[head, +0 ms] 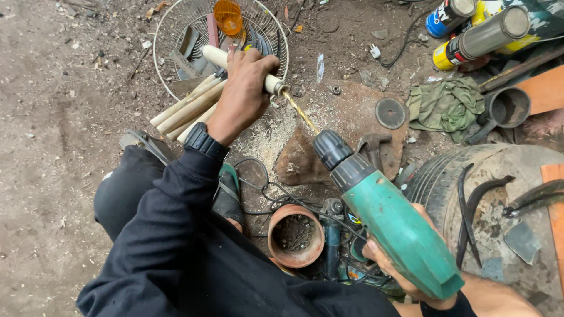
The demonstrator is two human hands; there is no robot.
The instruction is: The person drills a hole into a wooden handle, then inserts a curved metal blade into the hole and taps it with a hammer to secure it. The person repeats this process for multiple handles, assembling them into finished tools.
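Observation:
My left hand (244, 94) is wrapped around a pale wooden handle (214, 56) and holds it level over the ground, a metal collar at its near end. My right hand (390, 264) grips a green power drill (393, 226). The drill's gold-coloured bit (299, 111) runs up into the end of the wooden handle. Sawdust (264, 141) lies on the ground beneath the bit. More pale wooden handles (188, 111) lie in a bundle just under my left wrist.
A round wire fan guard (161, 35) holds tools and an orange cup (228, 16). A clay pot of small metal parts (295, 235) stands between my legs. Spray cans (482, 38), a green rag (445, 105), a grinding disc (390, 113), a tyre (432, 182) and curved blades (470, 205) lie right.

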